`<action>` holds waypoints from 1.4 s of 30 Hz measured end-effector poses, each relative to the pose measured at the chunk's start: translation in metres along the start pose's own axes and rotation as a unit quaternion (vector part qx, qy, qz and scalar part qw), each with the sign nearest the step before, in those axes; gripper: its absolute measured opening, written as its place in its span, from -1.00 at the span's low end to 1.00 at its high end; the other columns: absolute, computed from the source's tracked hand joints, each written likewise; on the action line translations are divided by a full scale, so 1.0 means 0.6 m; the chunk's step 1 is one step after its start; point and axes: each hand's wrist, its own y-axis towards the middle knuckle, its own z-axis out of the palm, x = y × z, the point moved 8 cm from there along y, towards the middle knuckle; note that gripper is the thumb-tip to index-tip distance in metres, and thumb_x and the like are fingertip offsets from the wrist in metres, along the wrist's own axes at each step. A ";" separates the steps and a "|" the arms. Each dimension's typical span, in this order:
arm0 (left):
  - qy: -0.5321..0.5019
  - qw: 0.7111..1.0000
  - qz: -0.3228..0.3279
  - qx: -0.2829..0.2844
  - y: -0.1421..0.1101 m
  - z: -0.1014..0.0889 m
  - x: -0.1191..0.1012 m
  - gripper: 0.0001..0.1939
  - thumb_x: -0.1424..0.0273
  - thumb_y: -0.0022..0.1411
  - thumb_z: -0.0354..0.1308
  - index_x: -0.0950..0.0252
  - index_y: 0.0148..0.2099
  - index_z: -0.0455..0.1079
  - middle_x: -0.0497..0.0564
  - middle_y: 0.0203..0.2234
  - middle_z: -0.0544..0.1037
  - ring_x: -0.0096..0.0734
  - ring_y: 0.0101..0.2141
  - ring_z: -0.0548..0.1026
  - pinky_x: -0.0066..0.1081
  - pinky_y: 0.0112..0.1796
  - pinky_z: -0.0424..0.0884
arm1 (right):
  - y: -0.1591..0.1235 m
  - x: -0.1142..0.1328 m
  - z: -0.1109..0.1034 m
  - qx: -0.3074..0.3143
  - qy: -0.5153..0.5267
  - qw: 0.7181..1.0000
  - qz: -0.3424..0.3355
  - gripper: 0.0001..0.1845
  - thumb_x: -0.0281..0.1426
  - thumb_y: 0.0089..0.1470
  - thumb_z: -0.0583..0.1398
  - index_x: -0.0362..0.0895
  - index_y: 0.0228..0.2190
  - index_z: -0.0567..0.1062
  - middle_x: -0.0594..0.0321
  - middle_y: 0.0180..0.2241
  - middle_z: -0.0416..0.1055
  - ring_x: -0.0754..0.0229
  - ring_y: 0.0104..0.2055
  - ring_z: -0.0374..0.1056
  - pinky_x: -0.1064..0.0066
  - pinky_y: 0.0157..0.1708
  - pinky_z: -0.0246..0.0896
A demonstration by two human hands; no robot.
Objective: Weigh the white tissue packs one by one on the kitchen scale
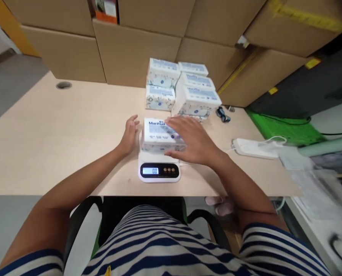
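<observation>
A white and blue pack of tissues [156,132] marked "Manhua" is over the plate of a white digital scale [159,156]; whether its underside touches the plate I cannot tell. The scale's lit display reads 0.0. My right hand [195,142] grips the pack from the right, fingers across its top and thumb along the front. Just off the pack's left end is my left hand [130,135], fingers apart and holding nothing. Behind, more tissue packs [198,100] stand in stacks on the table.
Cardboard boxes [136,53] form a wall along the table's back edge. To the right lie a white power strip [254,148] with cables, a small dark bundle [223,114] and a green panel [288,128]. A cable hole [63,85] is at the back left.
</observation>
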 end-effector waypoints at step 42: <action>0.046 0.998 -0.003 -0.049 -0.014 -0.035 -0.033 -0.30 -0.38 0.52 -0.15 0.14 -0.04 0.34 0.22 0.14 0.52 -0.05 0.13 0.54 0.05 0.28 0.46 | -0.037 -0.167 0.019 -0.236 -0.099 0.937 0.239 0.03 0.22 0.02 0.24 0.11 0.44 0.33 -0.23 0.49 0.22 -0.71 0.64 -0.02 -0.78 0.48 -0.33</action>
